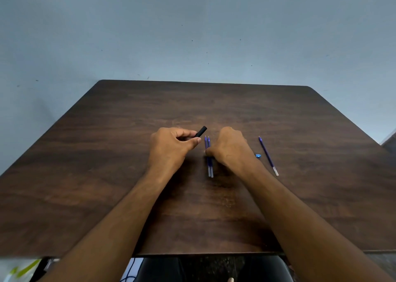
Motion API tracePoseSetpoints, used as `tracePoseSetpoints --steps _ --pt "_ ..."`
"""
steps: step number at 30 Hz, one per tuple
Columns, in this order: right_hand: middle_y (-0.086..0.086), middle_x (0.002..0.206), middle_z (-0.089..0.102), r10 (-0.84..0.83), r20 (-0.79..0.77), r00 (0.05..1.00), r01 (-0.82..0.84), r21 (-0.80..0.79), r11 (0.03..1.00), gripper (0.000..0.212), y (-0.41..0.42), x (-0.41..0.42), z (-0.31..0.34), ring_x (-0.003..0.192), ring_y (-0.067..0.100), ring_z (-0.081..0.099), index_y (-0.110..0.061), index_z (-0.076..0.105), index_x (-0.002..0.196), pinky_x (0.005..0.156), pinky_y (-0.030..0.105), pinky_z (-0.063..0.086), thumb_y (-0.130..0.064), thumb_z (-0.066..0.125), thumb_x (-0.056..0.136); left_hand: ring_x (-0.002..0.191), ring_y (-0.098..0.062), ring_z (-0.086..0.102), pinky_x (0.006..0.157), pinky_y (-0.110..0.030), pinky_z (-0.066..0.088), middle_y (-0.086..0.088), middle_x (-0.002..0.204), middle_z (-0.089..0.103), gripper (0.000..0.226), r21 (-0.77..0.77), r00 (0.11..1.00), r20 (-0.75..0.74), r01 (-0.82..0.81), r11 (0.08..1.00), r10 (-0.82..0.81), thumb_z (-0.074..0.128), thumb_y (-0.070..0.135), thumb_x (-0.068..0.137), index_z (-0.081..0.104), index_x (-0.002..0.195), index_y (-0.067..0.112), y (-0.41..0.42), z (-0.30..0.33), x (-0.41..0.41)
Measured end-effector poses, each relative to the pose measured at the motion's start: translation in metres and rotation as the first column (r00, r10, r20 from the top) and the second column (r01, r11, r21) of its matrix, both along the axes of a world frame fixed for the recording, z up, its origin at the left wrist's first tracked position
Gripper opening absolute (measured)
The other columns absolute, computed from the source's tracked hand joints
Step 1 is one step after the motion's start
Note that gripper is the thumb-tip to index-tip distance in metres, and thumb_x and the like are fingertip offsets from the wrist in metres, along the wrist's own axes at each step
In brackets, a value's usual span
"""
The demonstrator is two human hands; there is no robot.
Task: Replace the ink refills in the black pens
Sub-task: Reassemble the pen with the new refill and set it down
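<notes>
My left hand (pixel 171 144) is closed around a black pen barrel (pixel 201 131), whose end sticks out up and to the right past my fingers. Two blue ink refills (pixel 209 166) lie side by side on the dark wooden table (pixel 107 174), tips pointing away from me. My right hand (pixel 230 147) rests on the table with its fingers curled down onto the middle of these two refills. A third blue refill (pixel 267 155) lies apart to the right. A small blue piece (pixel 258 156) shows just beside my right wrist.
The table's near edge (pixel 203 254) runs just above a dark chair or lap. A pale blue wall (pixel 192 35) stands behind the table's far edge. Some clutter sits at the bottom left corner (pixel 25 271).
</notes>
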State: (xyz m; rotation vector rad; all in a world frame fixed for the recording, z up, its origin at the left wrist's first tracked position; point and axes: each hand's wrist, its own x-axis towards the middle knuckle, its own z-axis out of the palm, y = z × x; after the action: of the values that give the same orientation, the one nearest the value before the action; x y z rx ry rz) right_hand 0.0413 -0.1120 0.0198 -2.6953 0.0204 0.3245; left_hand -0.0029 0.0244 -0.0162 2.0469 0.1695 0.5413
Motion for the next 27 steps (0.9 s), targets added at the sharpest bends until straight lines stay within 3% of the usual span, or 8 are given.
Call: tracePoseSetpoints --steps 2,5,8,12,16,19,27 --pt "0.009 0.087 0.065 -0.006 -0.052 0.999 0.006 0.014 1.000 0.038 0.000 -0.001 0.002 0.073 0.023 0.066 -0.011 0.052 0.073 0.062 0.036 0.058 -0.034 0.079 0.084 0.073 0.012 0.066 0.064 -0.004 0.049 0.024 0.074 0.070 0.023 0.002 1.000 0.002 0.002 1.000 -0.002 0.086 0.028 0.073 0.079 0.095 0.024 -0.001 0.000 0.000" --pt "0.013 0.104 0.070 -0.002 -0.104 0.995 0.005 0.027 1.000 0.030 0.000 -0.003 0.007 0.085 0.026 0.071 -0.007 0.063 0.088 0.081 0.042 0.062 -0.033 0.078 0.087 0.073 0.016 0.064 0.061 0.000 0.045 0.026 0.072 0.067 0.023 0.012 1.000 -0.004 0.002 1.000 -0.002 0.086 0.028 0.073 0.079 0.095 0.024 -0.002 0.000 -0.001" --pt "0.013 0.102 0.072 -0.026 -0.141 0.990 0.030 0.030 0.999 0.029 -0.002 -0.004 0.012 0.071 0.023 0.071 -0.005 0.066 0.099 0.076 0.041 0.064 -0.030 0.076 0.089 0.075 0.017 0.063 0.062 0.000 0.044 0.026 0.074 0.067 0.024 0.014 1.000 -0.007 0.009 1.000 -0.009 0.085 0.028 0.074 0.079 0.097 0.023 -0.002 0.001 -0.001" --pt "0.012 0.103 0.067 -0.007 -0.139 0.990 0.009 0.014 1.000 0.028 0.001 -0.006 0.015 0.092 0.027 0.071 -0.009 0.057 0.088 0.087 0.043 0.061 -0.030 0.075 0.088 0.074 0.014 0.065 0.064 -0.002 0.047 0.023 0.076 0.070 0.023 0.002 1.000 -0.003 0.018 1.000 -0.018 0.085 0.028 0.074 0.079 0.096 0.023 -0.004 0.001 -0.001" --pt "0.010 0.094 0.067 -0.032 -0.152 0.988 0.036 0.019 0.999 0.032 0.001 -0.006 0.013 0.071 0.023 0.069 -0.008 0.060 0.086 0.081 0.041 0.063 -0.036 0.076 0.087 0.073 0.013 0.066 0.064 -0.002 0.047 0.022 0.076 0.072 0.022 -0.009 1.000 0.009 0.018 1.000 -0.018 0.086 0.028 0.073 0.079 0.094 0.024 -0.006 -0.001 -0.002" --pt "0.009 0.086 0.063 -0.022 -0.143 0.989 0.024 0.012 1.000 0.032 0.001 -0.005 0.011 0.073 0.024 0.065 -0.009 0.056 0.080 0.085 0.043 0.061 -0.033 0.074 0.088 0.073 0.011 0.067 0.064 -0.004 0.048 0.021 0.076 0.072 0.022 -0.037 1.000 0.003 0.029 0.999 -0.029 0.087 0.027 0.072 0.080 0.092 0.025 -0.007 -0.001 -0.002" --pt "0.008 0.083 0.064 -0.056 -0.015 0.998 0.057 0.053 0.997 0.038 -0.006 -0.002 0.012 0.077 0.022 0.066 -0.011 0.056 0.074 0.072 0.039 0.060 -0.042 0.078 0.083 0.070 0.009 0.068 0.065 -0.007 0.050 0.019 0.072 0.073 0.019 -0.061 0.999 -0.002 0.039 0.997 -0.039 0.087 0.027 0.072 0.080 0.089 0.025 -0.010 0.001 -0.003"
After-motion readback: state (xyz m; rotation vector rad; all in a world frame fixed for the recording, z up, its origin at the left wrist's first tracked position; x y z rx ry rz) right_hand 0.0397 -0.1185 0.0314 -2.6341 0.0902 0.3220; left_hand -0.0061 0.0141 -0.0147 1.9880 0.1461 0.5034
